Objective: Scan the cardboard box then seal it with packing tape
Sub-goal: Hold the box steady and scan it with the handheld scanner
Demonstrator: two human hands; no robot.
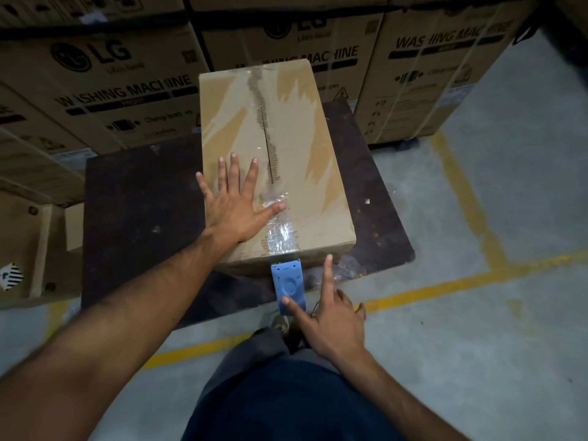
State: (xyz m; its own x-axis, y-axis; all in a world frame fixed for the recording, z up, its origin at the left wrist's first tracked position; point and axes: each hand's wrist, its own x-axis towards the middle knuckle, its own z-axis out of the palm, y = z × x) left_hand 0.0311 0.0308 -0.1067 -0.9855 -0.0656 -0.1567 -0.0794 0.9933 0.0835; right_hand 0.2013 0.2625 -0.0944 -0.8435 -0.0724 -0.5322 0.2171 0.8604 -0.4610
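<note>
My left hand [237, 202] is flat on top of the cardboard box [305, 148], fingers spread wide, palm pressing down near the box's left edge, thumb reaching out onto the crinkled clear packing tape [280, 230] along the centre seam. Nothing gripped there, just an open palm on cardboard. The tape covers the near stretch of the seam and wraps over the near edge; farther up, the seam [266, 135] shows as a dark slit with torn paper along it. The box sits lengthwise on a dark low platform [140, 202], its far end close to the stacked LG washing machine cartons [105, 87] behind.

My right hand [331, 316] is down at the near face of the box, holding a blue tape dispenser [288, 286] that meets the box right where the tape comes over the edge. Thumb pressed on the dispenser's flat face, index finger pointing straight up beside it, the other fingers curled behind. Below, grey concrete floor [509, 186] with yellow lines [458, 183], and my dark trousers [280, 393].
</note>
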